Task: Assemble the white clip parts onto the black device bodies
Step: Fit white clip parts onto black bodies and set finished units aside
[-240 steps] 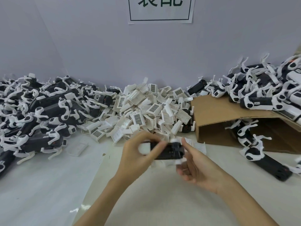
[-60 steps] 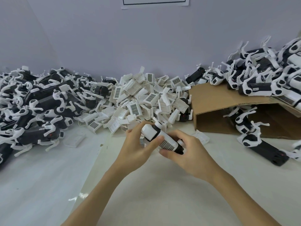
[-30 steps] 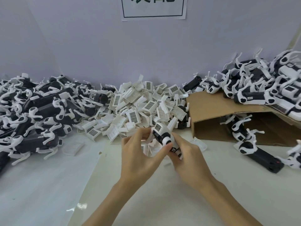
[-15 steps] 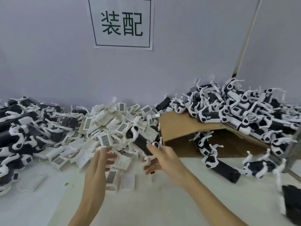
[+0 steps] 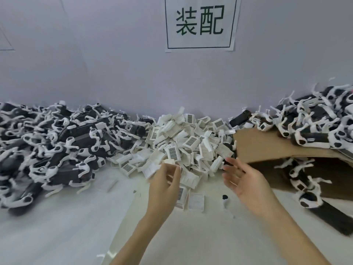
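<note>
Just beyond our left hand [image 5: 164, 185] lies item one: a heap of small white plastic clip parts [image 5: 188, 148] with printed barcode labels, piled against the pale wall. Our left fingers are curled at its near edge and pinch a single white clip part [image 5: 169, 162] at its top (grip looks light, fingertips only).

Item two: our right hand [image 5: 246, 180], fingers spread and relaxed, holding nothing, hovering between the clip heap and the brown cardboard sheet [image 5: 267, 148] to its right.

Change noted: half a second ago this right hand carried a black device body with its white clip fitted, held out toward the right; now the hand is bare. We judge that unit finished and dropped with the assembled stock, though we cannot pick it out.

Item three: assembled black-and-white devices [image 5: 313, 127], stacked on and under the cardboard, well right of the right hand.

Item four: a large tangle of black device bodies with white arms [image 5: 57, 142], far left of the left hand, on the white tabletop [image 5: 57, 226].

Item five: a paper sign with green characters [image 5: 199, 23] on the wall above.

Standing: one cycle closed, the next begun. A clip is in hand; a body must yet be fetched, most likely from the left tangle.
</note>
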`<action>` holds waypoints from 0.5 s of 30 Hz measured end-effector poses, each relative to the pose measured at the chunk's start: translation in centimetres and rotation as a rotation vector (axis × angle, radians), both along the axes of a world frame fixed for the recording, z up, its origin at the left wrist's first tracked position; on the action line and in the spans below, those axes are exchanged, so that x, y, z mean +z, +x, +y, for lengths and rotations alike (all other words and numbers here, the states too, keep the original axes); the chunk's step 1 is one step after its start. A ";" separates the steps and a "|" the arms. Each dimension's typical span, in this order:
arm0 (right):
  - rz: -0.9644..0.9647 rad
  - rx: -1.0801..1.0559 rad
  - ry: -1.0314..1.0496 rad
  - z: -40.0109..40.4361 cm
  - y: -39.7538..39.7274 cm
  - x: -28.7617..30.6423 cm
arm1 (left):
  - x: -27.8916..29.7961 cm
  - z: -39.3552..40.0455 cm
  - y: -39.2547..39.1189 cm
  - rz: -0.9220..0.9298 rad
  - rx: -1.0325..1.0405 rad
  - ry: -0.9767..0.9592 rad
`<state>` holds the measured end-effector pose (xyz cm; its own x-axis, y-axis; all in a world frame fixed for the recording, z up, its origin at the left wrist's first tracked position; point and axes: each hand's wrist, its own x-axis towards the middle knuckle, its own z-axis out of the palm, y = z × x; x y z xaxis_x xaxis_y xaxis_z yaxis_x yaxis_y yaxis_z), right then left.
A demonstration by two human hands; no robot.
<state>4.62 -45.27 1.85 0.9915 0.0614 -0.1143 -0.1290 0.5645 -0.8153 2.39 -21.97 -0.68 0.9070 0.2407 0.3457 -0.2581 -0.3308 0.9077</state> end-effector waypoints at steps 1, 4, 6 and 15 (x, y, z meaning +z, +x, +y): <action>0.021 0.006 0.020 0.9 -0.1 -1.1 | -0.2 0.3 0.3 -0.024 0.024 0.067; 0.028 0.059 0.061 2.4 0.1 -3.6 | -0.9 2.9 2.0 -0.064 0.187 0.275; 0.019 0.094 0.052 2.7 0.3 -4.4 | -1.1 5.5 3.8 -0.032 0.367 0.458; 0.027 0.147 0.069 3.1 0.7 -5.1 | 4.2 14.9 12.9 0.111 0.452 1.172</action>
